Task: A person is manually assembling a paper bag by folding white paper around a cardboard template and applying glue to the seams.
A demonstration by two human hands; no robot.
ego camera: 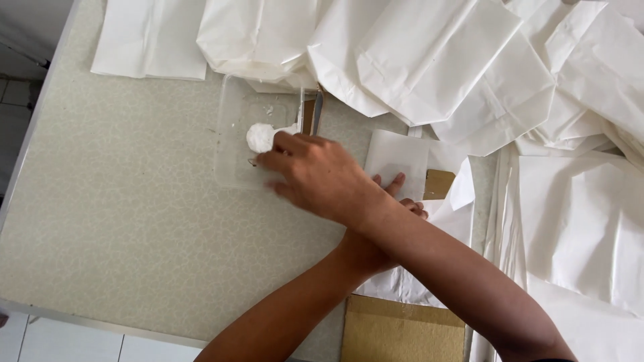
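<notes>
Beige speckled table [121, 201] carries white paper [463, 60], clear tub [231, 144]. Right hand [315, 177] pinches paste [260, 136]; left hand [396, 194] flat, released, on sheet [396, 157]. Tiled floor [13, 94] left.

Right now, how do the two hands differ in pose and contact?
The right hand reaches across to the clear plastic container, fingers curled by a white lump; the left hand lies flat on a white paper sheet, fingers spread. The right forearm crosses over the left, hiding most of it. Both are bare, over the table.
</notes>
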